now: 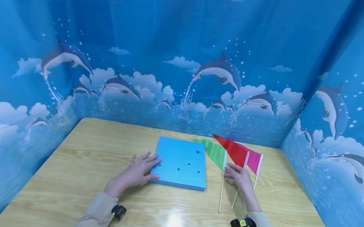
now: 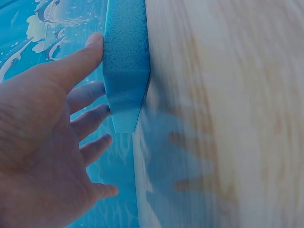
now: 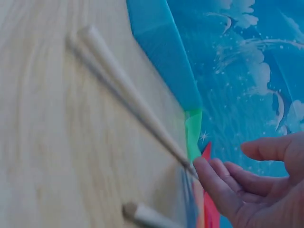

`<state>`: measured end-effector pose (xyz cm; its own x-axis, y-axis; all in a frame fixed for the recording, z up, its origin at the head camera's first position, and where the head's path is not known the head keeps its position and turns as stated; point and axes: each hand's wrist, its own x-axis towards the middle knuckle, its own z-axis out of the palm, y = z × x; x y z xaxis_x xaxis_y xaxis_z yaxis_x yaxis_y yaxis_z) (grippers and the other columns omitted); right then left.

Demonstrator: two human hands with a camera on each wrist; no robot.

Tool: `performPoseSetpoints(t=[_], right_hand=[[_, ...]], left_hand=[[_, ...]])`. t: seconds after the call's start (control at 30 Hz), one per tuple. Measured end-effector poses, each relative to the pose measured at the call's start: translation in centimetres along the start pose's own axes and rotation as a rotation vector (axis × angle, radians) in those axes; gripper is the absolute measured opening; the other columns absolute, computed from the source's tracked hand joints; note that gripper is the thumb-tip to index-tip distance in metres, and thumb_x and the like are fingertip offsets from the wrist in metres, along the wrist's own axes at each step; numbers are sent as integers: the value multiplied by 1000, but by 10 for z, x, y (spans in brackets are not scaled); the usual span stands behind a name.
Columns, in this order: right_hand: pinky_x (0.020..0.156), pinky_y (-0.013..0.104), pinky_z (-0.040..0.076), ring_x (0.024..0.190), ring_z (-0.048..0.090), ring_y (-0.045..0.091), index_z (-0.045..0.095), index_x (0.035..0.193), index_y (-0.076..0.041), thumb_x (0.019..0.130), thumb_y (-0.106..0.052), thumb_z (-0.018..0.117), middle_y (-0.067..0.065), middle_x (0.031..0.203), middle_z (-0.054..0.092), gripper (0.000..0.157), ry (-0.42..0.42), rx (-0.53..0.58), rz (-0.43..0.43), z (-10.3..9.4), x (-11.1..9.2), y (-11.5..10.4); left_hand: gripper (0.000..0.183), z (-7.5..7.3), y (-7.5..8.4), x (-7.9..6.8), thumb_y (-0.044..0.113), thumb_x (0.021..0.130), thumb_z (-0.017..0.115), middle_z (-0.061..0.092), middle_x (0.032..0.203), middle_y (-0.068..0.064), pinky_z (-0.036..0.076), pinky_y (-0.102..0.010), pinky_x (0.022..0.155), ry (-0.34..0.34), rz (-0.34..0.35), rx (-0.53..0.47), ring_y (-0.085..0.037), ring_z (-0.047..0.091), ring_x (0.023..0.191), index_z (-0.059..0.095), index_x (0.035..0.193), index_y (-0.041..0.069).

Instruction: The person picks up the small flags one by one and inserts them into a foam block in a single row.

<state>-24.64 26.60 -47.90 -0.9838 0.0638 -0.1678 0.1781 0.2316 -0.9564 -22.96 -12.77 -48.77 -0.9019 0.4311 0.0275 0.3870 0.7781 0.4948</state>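
A blue foam block (image 1: 177, 156) with several small holes in its top lies flat on the table. My left hand (image 1: 138, 170) touches its left edge with spread, straight fingers; the left wrist view shows the thumb and fingertips against the foam block (image 2: 126, 52). To the block's right lie a green flag (image 1: 215, 153), a red flag (image 1: 235, 152) and a magenta flag (image 1: 255, 160) on thin wooden sticks. Over the green and red flags' sticks hovers my right hand (image 1: 238, 177), its fingers loosely bent. In the right wrist view the green flag's stick (image 3: 128, 95) passes by the fingertips, with nothing gripped.
The light wooden table (image 1: 104, 142) has a bright reflection near its front. A blue curtain (image 1: 177, 34) printed with dolphins and clouds stands along the back and both sides. The green flag's cloth reaches the block's right back corner.
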Motion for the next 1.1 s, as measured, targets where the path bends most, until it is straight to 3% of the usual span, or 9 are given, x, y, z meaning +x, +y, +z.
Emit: performPoseSetpoints(t=[0.17, 0.3, 0.5, 0.67, 0.9, 1.1], right_hand=[[79, 31, 62, 84, 71, 15, 40, 140, 23, 105, -6, 52, 35, 123, 60, 47, -40, -10, 56, -6, 0, 6], [72, 30, 63, 74, 69, 13, 46, 133, 24, 100, -1, 58, 26, 104, 67, 43, -46, -74, 57, -6, 4, 7], [59, 29, 62, 59, 68, 12, 57, 119, 19, 86, 4, 73, 15, 88, 66, 41, -31, -286, 56, 0, 10, 6], [55, 29, 60, 52, 67, 12, 61, 112, 16, 83, 4, 73, 13, 81, 64, 34, -25, -444, 28, 7, 10, 2], [54, 28, 59, 54, 65, 13, 64, 109, 11, 84, 0, 71, 13, 82, 66, 28, 1, -554, 20, 11, 11, 2], [53, 27, 57, 54, 64, 13, 67, 106, 11, 82, 0, 69, 13, 82, 71, 27, 42, -573, -1, 8, 8, 1]], left_hand=[[68, 0, 0, 0, 45, 97, 66, 30, 165, -7, 3, -75, 116, 0, -3, 0, -37, 16, 154, 43, 155, 16], [68, -1, 0, 1, 45, 97, 66, 30, 165, -7, 3, -75, 116, 3, -1, 5, -37, 16, 154, 43, 155, 16], [68, -2, 3, -1, 43, 97, 66, 30, 165, -8, 2, -75, 116, 2, -5, -6, -37, 16, 154, 43, 155, 15], [67, -3, 3, -1, 42, 97, 67, 30, 165, -8, 2, -75, 116, 2, -4, -7, -37, 16, 154, 44, 154, 15], [67, -3, 3, -2, 42, 97, 67, 31, 165, -8, 2, -75, 116, 8, -6, -5, -37, 16, 154, 44, 154, 15], [67, -3, 4, -4, 43, 97, 67, 31, 164, -9, 3, -75, 116, 6, -4, -2, -38, 16, 154, 44, 154, 14]])
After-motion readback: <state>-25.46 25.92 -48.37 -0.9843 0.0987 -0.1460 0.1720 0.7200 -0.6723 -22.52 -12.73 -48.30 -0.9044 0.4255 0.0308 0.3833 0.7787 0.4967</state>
